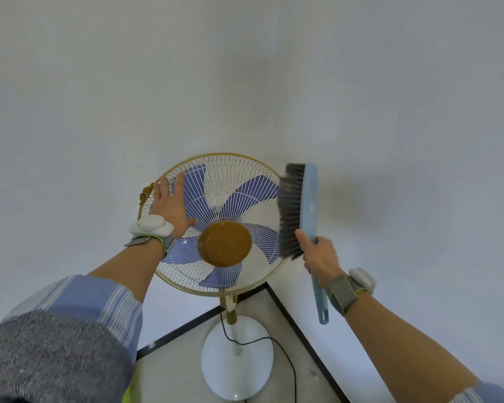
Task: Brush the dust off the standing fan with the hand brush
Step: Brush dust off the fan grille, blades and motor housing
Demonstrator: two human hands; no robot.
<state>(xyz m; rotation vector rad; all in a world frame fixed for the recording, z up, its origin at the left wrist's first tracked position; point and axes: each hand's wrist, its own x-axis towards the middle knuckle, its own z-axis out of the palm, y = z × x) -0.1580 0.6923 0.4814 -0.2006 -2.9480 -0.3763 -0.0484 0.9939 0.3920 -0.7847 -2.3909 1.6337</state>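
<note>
Looking down from head height, we see the standing fan (223, 225) in a corner where two white walls (245, 82) meet, its round white base (237, 359) on the pale floor (169, 373) and a black cord (277, 350) curling off to the right. Dark skirting lines run along both walls, closing in just behind the pole. Our left hand (169, 206) lies flat and spread on the upper left of the wire grille, fingers (180, 181) reaching toward its tan rim. Our right hand (320, 254) is wrapped tight around the handle of the hand brush (298, 210), which stands nearly upright with its grey bristles turned left, touching the right edge of the grille. The brush's pale blue back faces the right wall, with bare wall open beyond it. The tan hub cap (224, 244) sits at the centre, purple blades behind the wires. The near floor around the base lies open. Both wrists carry grey straps with white pods (151, 223). We can read no writing or brand on the fan, the brush or the pods.
</note>
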